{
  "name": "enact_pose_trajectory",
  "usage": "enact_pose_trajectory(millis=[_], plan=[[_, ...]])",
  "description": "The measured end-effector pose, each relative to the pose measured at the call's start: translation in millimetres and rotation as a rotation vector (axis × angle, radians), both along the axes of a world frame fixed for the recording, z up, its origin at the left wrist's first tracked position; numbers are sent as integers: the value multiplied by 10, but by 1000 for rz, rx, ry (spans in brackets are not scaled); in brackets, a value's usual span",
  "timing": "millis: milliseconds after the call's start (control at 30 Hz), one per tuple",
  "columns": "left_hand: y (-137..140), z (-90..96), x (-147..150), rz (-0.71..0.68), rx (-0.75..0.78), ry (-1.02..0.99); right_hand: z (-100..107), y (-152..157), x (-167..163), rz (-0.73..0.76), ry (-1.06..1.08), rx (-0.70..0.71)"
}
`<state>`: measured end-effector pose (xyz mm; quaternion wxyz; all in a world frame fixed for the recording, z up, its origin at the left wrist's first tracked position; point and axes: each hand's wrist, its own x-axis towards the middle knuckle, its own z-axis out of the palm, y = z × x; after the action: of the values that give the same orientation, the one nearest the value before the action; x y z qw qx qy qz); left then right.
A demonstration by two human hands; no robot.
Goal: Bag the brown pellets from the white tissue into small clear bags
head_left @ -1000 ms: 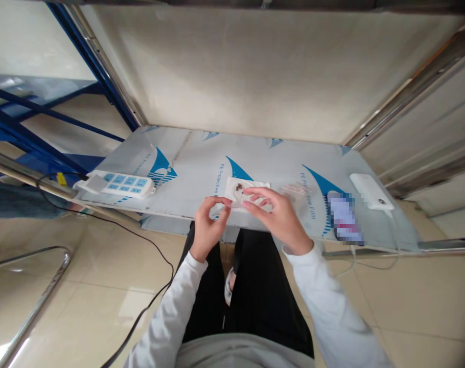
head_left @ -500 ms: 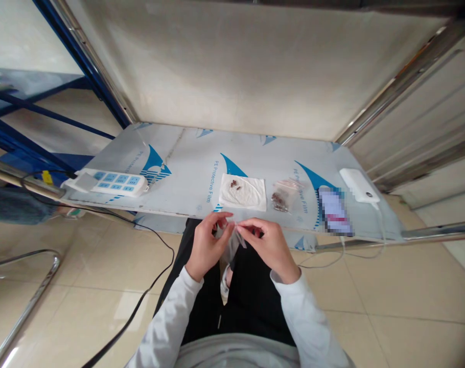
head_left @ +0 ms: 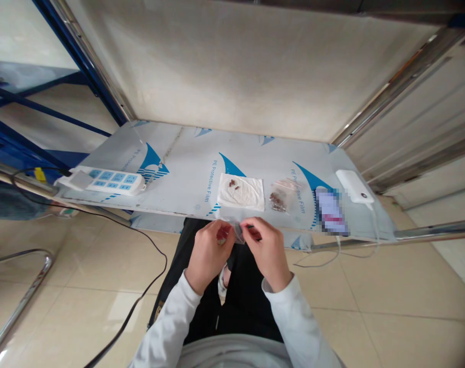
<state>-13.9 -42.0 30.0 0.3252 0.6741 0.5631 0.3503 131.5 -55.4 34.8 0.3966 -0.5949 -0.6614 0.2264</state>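
Observation:
Just off the table's front edge, a small clear plastic bag (head_left: 238,235) is stretched between my two hands. My left hand (head_left: 210,249) pinches one side of it, fingers curled inward. On the other side, my right hand (head_left: 266,245) grips the bag between thumb and fingers. Beyond them lies a white cloth or tissue (head_left: 250,197) with several small reddish-brown pieces (head_left: 232,183) near its upper left. Right of the tissue, another clear bag (head_left: 288,191) holds more of the brown pieces. Whether anything is inside the bag in my hands, I cannot tell.
The table (head_left: 179,179) is covered in printed protective film. A white power strip (head_left: 119,182) lies at the left, its black cable hanging down. To the right are a phone (head_left: 331,210) and a white power bank (head_left: 354,186) with a cable. Metal posts frame both sides.
My hands have tilted and lowered a little around the bag. The bag now shows spread flat between them instead of hanging below. The view has shifted slightly.

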Motion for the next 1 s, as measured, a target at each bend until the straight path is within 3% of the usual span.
enact_pose_trajectory(millis=[200, 333, 433, 500, 633, 700, 833, 1000], plan=[[-38, 102, 37, -13, 8, 92, 23, 44, 7, 102, -221, -15], [-11, 127, -58, -158, 122, 26, 22, 96, 24, 132, -171, -79], [43, 86, -125, -311, 244, 60, 47, 106, 13, 154, -102, -122], [91, 37, -123, -386, 247, 92, 85, 96, -22, 179, -86, -131], [187, -88, -91, -336, 170, 74, 157, 140, -56, 283, -33, -153], [218, -166, -111, -223, 147, 18, 129, 280, 3, 271, 36, -164], [213, -317, -165, -52, 91, -80, -140, 867, 230, 31, -29, -39], [113, -350, -142, -39, 19, -189, -503, 1563, 373, 186, -451, 6]])
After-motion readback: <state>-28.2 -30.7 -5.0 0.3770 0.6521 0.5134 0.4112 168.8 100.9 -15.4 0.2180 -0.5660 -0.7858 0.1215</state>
